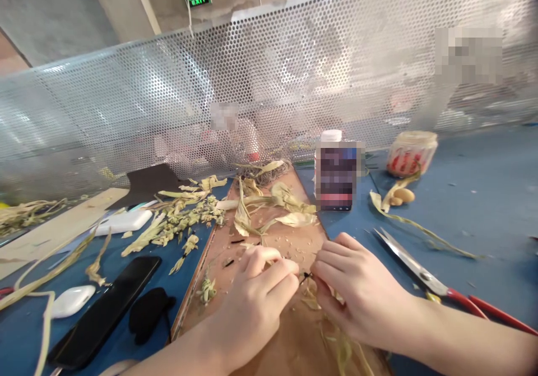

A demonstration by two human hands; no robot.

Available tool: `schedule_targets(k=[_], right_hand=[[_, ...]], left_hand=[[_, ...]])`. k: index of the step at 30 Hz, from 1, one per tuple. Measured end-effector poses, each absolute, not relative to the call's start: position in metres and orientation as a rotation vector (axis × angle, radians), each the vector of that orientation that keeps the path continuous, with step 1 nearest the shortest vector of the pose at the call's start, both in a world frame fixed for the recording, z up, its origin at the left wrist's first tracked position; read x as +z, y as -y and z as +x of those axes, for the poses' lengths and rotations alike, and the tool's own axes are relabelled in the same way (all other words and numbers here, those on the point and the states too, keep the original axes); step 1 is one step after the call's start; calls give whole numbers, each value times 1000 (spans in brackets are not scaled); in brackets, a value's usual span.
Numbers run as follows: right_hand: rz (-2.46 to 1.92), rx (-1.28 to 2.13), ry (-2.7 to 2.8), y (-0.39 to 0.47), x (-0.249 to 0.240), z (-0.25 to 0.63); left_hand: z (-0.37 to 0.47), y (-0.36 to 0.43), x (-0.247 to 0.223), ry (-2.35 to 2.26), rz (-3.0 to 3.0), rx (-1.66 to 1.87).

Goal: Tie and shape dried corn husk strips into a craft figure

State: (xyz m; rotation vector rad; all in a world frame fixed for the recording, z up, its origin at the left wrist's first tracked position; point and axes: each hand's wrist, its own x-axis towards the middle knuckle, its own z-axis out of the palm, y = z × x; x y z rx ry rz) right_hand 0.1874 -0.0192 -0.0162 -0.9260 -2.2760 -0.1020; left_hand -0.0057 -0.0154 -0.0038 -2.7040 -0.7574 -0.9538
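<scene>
1. Right hand (357, 289) pinches a thin dark strand (306, 277); it sits between both hands, above the brown board (267, 356).
2. Left hand (260, 292) has curled fingers at the strand's other end; I cannot tell its grip.
3. Dry leaves (290, 199) lie beyond; scissors (426, 278) rest beside the right hand.

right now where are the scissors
In the head view, the scissors lie on the blue table at the right, just beyond the right hand and its forearm, with the jar farther back.
</scene>
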Motion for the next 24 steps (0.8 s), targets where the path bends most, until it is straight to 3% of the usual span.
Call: schedule_targets(k=[11, 19, 24], right_hand=[[-806, -267, 2426, 16, -15, 189], [-737, -153, 2306, 13, -17, 191], [-691, -112, 2280, 9, -20, 195]], left_hand=[[-10, 16, 0, 1163, -2962, -1001], [-5, 16, 1, 1692, -3038, -1184], [-4, 17, 5, 1759, -3058, -1256]])
